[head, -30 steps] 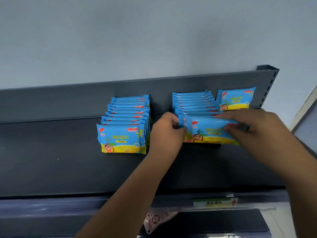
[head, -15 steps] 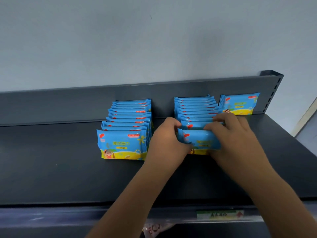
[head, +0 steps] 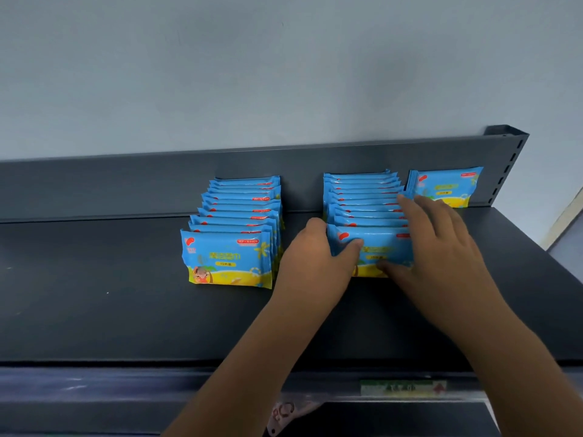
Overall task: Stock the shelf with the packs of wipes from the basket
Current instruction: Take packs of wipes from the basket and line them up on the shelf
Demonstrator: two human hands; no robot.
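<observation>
Fingers of left hand [head: 315, 257] gripping front pack [head: 378, 247], right hand [head: 441, 244] flat on it; dark shelf [head: 94, 294], grey wall [head: 252, 74]

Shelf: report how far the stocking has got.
Done: the left row stands lined up on the shelf. In hand: the left hand grips the front pack of the middle row while the right hand presses it. Left: only a single pack stands at the right; the basket is out of view.

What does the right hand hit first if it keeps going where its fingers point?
The right hand points back and slightly left, fingers over the middle row of packs. Probably that row's rear packs first, then the shelf's back panel; depth is unclear.
</observation>
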